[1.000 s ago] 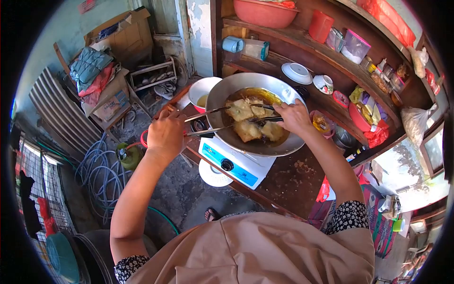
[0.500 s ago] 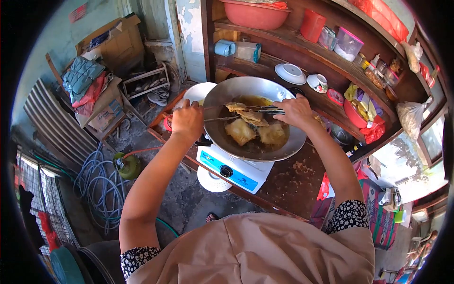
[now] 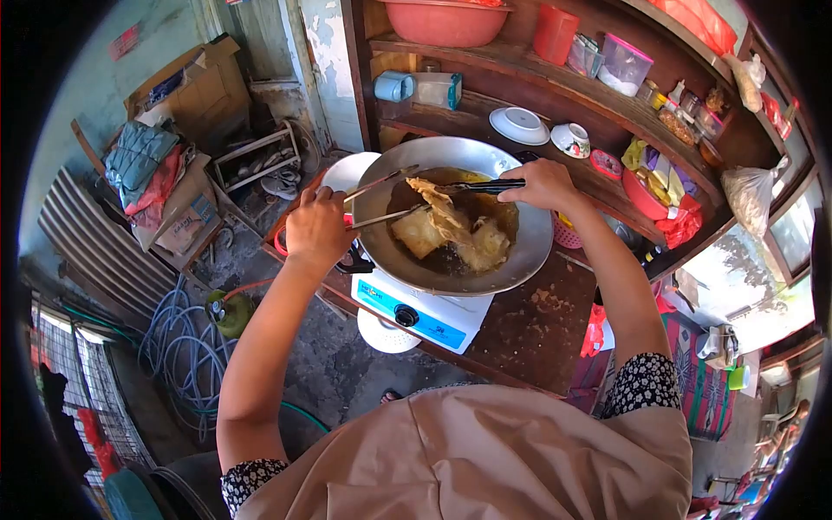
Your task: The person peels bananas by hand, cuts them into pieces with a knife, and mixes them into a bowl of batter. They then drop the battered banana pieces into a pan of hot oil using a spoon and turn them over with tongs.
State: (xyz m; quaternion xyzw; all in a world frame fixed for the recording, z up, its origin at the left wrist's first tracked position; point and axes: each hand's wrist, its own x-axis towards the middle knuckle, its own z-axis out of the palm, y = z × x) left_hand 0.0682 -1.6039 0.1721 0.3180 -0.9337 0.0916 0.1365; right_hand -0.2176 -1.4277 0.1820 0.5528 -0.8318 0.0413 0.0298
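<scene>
A large metal wok with oil sits on a white and blue gas stove. My left hand is closed around two long thin sticks, spread apart, that reach over the oil. My right hand grips black-handled tongs, whose tips meet a golden fried piece raised at a steep tilt. Two paler pieces, one on the left and one on the right, lie in the oil.
Behind the wok is a white bowl. Wooden shelves hold basins, dishes and jars. A green gas cylinder and coiled hose stand at the left. Crumbs lie on the wooden table.
The raised fried piece has gone from nearly flat to steeply tilted. My left hand has moved slightly left and its sticks are wider apart. The view has shifted a little.
</scene>
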